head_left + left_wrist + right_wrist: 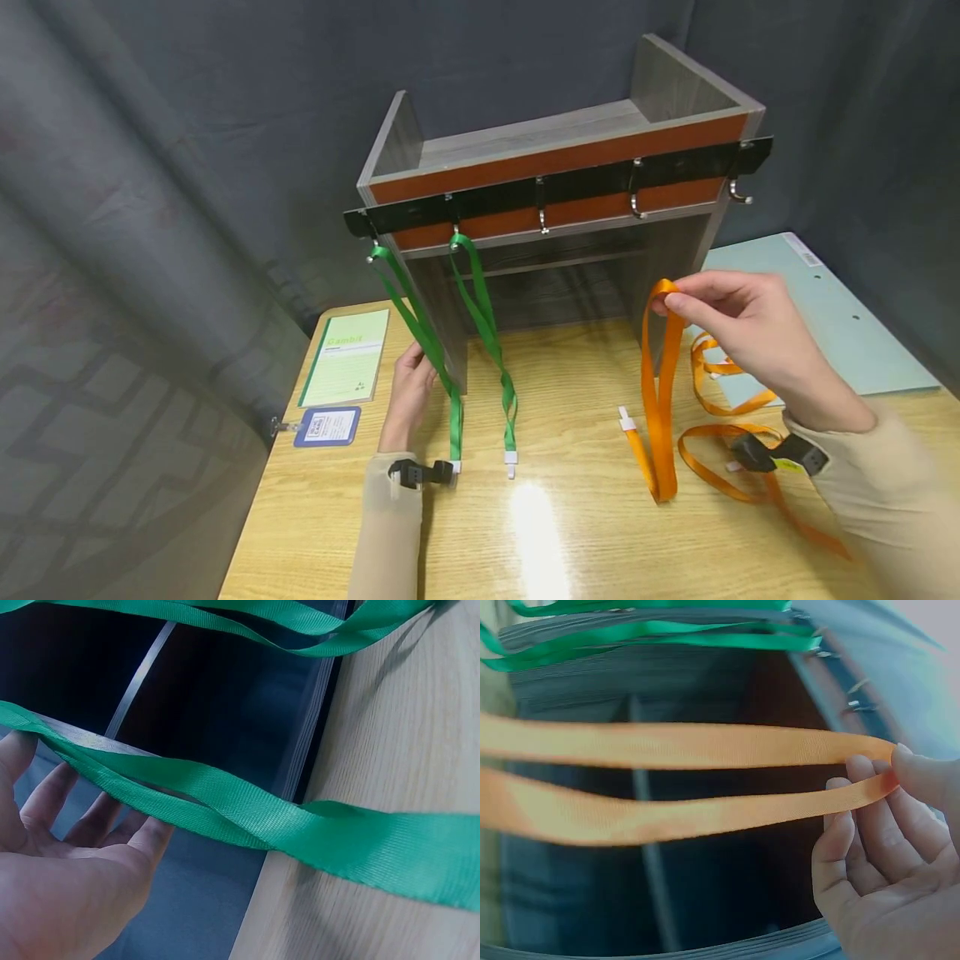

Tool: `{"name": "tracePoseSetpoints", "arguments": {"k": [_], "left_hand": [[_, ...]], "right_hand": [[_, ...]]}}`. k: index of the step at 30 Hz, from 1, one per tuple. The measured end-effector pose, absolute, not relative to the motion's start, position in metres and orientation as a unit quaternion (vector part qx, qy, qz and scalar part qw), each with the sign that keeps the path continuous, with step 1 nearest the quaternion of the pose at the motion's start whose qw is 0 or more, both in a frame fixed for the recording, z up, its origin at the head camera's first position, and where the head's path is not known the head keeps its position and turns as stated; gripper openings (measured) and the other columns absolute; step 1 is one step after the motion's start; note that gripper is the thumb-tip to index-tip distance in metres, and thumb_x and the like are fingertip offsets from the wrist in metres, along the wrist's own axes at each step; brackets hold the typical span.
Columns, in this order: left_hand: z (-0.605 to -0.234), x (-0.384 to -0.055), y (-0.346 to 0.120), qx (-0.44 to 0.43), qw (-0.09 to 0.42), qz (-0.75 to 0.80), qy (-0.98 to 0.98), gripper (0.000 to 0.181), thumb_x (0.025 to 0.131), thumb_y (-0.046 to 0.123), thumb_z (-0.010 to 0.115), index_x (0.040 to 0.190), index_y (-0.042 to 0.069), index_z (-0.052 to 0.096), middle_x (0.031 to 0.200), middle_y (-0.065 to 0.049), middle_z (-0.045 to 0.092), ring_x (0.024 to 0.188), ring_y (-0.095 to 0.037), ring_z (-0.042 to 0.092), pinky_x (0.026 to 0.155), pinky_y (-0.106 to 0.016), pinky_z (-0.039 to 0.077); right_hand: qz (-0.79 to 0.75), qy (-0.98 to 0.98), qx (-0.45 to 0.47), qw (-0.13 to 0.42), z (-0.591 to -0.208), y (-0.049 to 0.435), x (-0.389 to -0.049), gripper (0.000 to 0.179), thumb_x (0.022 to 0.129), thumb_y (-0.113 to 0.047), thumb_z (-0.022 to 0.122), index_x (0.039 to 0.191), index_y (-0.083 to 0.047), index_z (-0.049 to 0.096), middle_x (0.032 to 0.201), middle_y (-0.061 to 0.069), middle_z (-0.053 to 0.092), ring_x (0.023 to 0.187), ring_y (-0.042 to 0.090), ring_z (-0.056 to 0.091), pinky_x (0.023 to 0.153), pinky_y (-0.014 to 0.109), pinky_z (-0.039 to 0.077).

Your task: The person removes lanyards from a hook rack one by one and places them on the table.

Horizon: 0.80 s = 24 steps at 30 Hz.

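Note:
My right hand (757,321) pinches the top loop of an orange lanyard (661,400) between thumb and fingers. The strap hangs in front of the shelf's right side, its white clip (626,419) near the table. Two green lanyards hang from the leftmost hooks: an outer one (426,337) and an inner one (484,321), each with a white clip at its lower end. Beside the outer green strap is my left hand (412,387). In the left wrist view its fingers (52,796) are loosely bent behind that strap (225,796); whether they touch it I cannot tell.
A grey shelf unit (525,129) carries a black rail (495,200) with three bare hooks to the right. More orange lanyards (720,492) lie on the table at right, by a pale blue folder (847,333). A notebook (345,357) and a blue-edged badge (327,427) lie left.

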<state>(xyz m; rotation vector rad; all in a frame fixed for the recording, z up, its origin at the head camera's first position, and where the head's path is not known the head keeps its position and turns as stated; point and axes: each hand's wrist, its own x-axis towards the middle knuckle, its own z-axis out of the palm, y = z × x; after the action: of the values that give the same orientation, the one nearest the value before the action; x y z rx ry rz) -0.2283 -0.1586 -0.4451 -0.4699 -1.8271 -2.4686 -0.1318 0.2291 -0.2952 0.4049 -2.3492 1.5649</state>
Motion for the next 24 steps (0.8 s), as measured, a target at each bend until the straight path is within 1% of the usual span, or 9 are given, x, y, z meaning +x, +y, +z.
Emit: {"name": "tracePoseSetpoints", "arguments": {"k": [5,7,11,15,20,24], "left_hand": [[-0.446,-0.229,-0.159,-0.151,0.017,-0.799,-0.582,0.024,0.096,0.017,0.059,0.119,0.015,0.066,0.12,-0.011,0.055,0.112,-0.022,0.05,0.101,-0.039,0.041],[-0.446,-0.228,-0.159,-0.15,0.017,-0.799,-0.583,0.024,0.097,0.017,0.058,0.119,0.014,0.066,0.12,-0.011,0.055,0.112,-0.023,0.05,0.101,-0.04,0.041],[-0.444,-0.228,-0.159,-0.149,0.014,-0.795,-0.588,0.023,0.097,0.016,0.058,0.118,0.016,0.066,0.122,-0.011,0.054,0.113,-0.023,0.05,0.101,-0.041,0.04],[-0.442,-0.228,-0.159,-0.145,0.017,-0.797,-0.587,0.022,0.097,0.015,0.058,0.116,0.014,0.067,0.117,-0.01,0.056,0.11,-0.022,0.05,0.1,-0.039,0.041],[-0.443,-0.228,-0.159,-0.144,0.018,-0.797,-0.586,0.021,0.096,0.016,0.059,0.116,0.013,0.067,0.116,-0.009,0.056,0.109,-0.021,0.05,0.099,-0.039,0.042],[-0.444,-0.228,-0.159,-0.149,0.014,-0.799,-0.583,0.022,0.097,0.014,0.058,0.116,0.014,0.067,0.118,-0.009,0.056,0.11,-0.022,0.05,0.1,-0.039,0.041]], "right_hand": [[0.527,-0.828,0.132,0.141,-0.318,0.228,-0.143,0.012,0.089,-0.006,0.068,0.099,-0.001,0.071,0.089,0.006,0.072,0.077,0.016,0.065,0.063,0.019,0.053],[0.523,-0.83,0.134,0.138,-0.327,0.228,-0.144,0.012,0.088,-0.006,0.069,0.099,-0.001,0.071,0.088,0.005,0.071,0.075,0.015,0.066,0.061,0.018,0.052],[0.524,-0.832,0.137,0.121,-0.345,0.229,-0.144,0.014,0.087,-0.006,0.07,0.1,0.001,0.071,0.088,0.006,0.071,0.075,0.014,0.067,0.064,0.019,0.053],[0.524,-0.834,0.139,0.1,-0.36,0.228,-0.141,0.014,0.087,-0.006,0.07,0.099,0.001,0.071,0.087,0.007,0.071,0.073,0.015,0.066,0.062,0.019,0.053],[0.525,-0.836,0.139,0.081,-0.372,0.23,-0.138,0.013,0.086,-0.006,0.071,0.098,0.0,0.071,0.086,0.01,0.07,0.074,0.016,0.067,0.064,0.02,0.054],[0.518,-0.842,0.134,0.06,-0.38,0.235,-0.132,0.014,0.086,-0.008,0.071,0.098,-0.001,0.071,0.087,0.009,0.07,0.076,0.016,0.067,0.065,0.021,0.055]]}}
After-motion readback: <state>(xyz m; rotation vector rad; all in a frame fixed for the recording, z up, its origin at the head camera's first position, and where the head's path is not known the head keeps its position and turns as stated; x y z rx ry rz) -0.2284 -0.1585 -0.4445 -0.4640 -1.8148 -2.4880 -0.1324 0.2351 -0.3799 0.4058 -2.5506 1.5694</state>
